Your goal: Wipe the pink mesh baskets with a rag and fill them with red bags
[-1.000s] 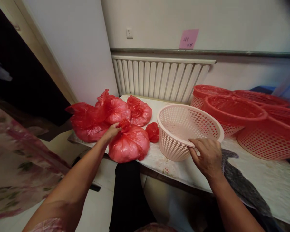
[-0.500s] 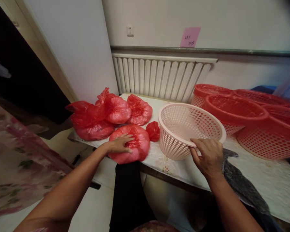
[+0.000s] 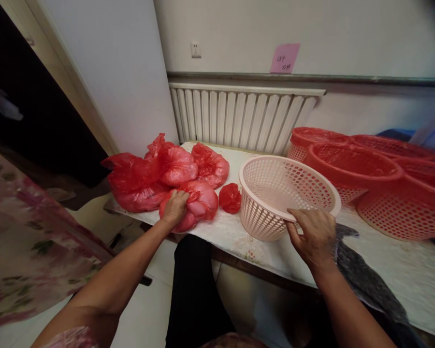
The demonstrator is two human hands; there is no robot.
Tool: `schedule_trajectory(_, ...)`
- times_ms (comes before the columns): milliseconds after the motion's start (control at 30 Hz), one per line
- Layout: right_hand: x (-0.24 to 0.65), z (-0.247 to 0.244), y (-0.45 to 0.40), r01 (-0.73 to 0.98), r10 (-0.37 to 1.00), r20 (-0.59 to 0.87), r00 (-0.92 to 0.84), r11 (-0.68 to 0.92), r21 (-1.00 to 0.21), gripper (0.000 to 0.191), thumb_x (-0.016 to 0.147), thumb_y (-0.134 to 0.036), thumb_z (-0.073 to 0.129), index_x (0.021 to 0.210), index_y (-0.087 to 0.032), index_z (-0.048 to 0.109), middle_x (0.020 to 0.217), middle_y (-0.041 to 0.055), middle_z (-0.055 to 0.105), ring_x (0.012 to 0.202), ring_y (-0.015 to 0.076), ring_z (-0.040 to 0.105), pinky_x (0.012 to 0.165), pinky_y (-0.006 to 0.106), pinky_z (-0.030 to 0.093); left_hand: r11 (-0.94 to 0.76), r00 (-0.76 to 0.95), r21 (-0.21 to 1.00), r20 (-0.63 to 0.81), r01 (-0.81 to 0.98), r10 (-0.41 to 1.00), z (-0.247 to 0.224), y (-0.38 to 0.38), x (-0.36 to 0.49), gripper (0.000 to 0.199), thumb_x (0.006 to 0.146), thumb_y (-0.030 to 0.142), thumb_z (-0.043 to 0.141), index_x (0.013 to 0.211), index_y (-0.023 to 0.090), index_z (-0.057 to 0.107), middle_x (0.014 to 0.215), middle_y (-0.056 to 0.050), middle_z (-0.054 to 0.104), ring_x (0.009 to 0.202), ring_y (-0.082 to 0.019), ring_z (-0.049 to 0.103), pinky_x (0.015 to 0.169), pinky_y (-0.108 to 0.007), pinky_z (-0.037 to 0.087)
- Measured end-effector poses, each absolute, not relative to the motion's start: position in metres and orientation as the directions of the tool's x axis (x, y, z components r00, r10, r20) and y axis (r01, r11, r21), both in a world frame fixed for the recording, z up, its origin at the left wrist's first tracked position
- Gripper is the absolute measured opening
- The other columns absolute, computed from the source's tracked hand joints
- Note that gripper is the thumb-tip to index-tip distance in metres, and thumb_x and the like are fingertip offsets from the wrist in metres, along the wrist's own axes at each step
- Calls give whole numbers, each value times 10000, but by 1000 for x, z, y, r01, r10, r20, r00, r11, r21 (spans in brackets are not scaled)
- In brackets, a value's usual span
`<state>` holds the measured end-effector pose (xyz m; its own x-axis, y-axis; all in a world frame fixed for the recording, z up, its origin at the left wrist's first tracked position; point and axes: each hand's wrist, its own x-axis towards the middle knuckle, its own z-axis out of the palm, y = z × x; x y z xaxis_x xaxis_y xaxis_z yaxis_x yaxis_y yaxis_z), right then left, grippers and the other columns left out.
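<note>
A filled red plastic bag (image 3: pixel 199 203) is gripped by the left hand (image 3: pixel 174 207). The pink perforated basket (image 3: pixel 288 195) is held at its rim by the right hand (image 3: pixel 313 235). The bag's weight is probably best supported from underneath.

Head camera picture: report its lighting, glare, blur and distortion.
Head view: soft, even indoor light with faint shadows; mild sheen on the red bag under the left hand; straight lines of the radiator bow outward, wide-lens distortion; top right corner darkens; right hand and pink basket sharp, no motion blur.
</note>
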<state>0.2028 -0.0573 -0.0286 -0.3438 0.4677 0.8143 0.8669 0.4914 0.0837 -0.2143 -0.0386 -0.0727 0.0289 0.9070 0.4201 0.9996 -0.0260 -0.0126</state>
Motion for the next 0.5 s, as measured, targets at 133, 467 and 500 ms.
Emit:
schedule_trajectory(133,203,-30,-57,866,449,826,-340,493,89,188,832,-277,633,1006,-207,635,880,35,688,831,209,557,832,367,338,21,17,-69,511,997,859,-65,-30,-211,217,905,106,380,865,189,576,936,-71,573,934,-234,428,767,-330,385)
schedule_trajectory(467,202,-28,-55,861,442,824,-354,499,102,193,838,-272,613,1016,-200,632,849,44,659,808,204,542,815,365,341,11,-14,11,355,1000,935,-103,-20,-181,292,920,215,353,1080,207,598,1184,-141,535,1130,-317,408,905,-449,362)
schedule_trajectory(500,202,-27,-55,860,441,824,-355,499,104,194,837,-271,612,1017,-200,632,846,45,659,805,204,542,812,367,342,18,-28,32,340,999,940,-103,-18,-179,320,914,204,347,1129,204,584,1245,-144,510,1172,-324,386,932,-460,352)
